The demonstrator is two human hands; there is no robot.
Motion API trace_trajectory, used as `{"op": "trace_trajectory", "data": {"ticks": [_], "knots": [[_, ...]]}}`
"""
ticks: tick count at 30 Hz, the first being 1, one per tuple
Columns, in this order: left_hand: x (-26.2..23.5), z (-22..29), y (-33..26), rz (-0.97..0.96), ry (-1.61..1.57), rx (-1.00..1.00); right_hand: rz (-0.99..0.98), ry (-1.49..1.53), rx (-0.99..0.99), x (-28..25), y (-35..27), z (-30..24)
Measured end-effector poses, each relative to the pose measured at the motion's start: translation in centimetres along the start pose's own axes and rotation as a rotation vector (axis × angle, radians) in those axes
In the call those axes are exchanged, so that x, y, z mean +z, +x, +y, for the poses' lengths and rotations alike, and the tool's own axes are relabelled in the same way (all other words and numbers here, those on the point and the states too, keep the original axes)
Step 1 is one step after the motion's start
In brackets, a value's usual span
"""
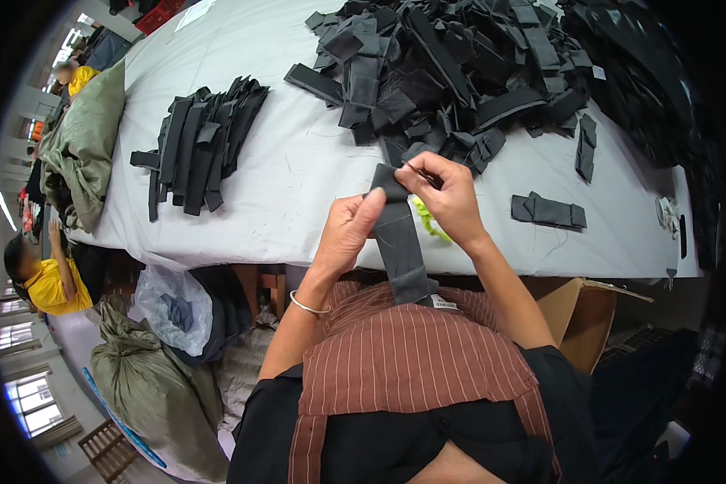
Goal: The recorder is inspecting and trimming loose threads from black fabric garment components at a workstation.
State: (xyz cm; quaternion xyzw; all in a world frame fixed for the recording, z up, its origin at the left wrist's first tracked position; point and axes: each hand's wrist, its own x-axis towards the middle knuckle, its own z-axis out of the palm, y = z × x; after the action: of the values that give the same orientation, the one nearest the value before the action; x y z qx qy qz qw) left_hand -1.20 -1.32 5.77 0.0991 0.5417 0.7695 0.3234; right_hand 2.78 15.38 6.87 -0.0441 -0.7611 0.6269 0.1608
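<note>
Dark fabric strips lie in a neat stack (202, 141) on the white bench (298, 177); the left hand (348, 230) pinches a grey strip (399, 242) hanging over the bench edge, the right hand (448, 194) grips its top end, below the loose heap (452, 64)

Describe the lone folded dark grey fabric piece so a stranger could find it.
On the white cloth-covered table, look right of the person's right hand. The folded dark grey fabric piece lies flat alone, apart from the big heap of black fabric strips behind it.
</note>
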Motion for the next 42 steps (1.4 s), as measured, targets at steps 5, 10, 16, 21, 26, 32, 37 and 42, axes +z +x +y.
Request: {"op": "trace_trajectory", "data": {"ticks": [5, 10, 16, 21, 26, 32, 37, 42], "knots": [[-0.5, -0.8, 0.9, 0.034, 0.062, -0.043, 0.126, -0.099, -0.130, 0.8, -0.2, -0.8], [-0.6, -0.6, 0.5, 0.115, 0.017, -0.061, -0.040, -0.559, -0.338, -2.3, -3.5, -1.7], [-0.4, -0.9, 0.9, 0.089, 0.051, -0.063, -0.080, -0.639, -0.465, -1.7, -3.7, -0.9], [-1.1, -1.8, 0.8, 0.052, 0.097, -0.049, -0.062, -0.570, -0.409, -1.3, -4.0, -0.6], [-1.6, -1.4, 0.5, 0.020, 0.048, -0.121, 0.024, -0.479, -0.300, -1.2, -4.3, -0.2], [-1.0, -1.6, 1.2, 0.057, 0.192, -0.074, -0.069, -0.570, -0.384, -0.6, -3.8, -1.1], [-1.0, -1.3, 2.0, 0.048, 0.244, -0.026, -0.125, -0.622, -0.451, 0.1, -2.6, -1.4], [-1.9, -1.4, 1.0, -0.008, 0.530, 0.083, -0.114, -0.660, -0.470, 0.5, -3.4, -1.2]]}}
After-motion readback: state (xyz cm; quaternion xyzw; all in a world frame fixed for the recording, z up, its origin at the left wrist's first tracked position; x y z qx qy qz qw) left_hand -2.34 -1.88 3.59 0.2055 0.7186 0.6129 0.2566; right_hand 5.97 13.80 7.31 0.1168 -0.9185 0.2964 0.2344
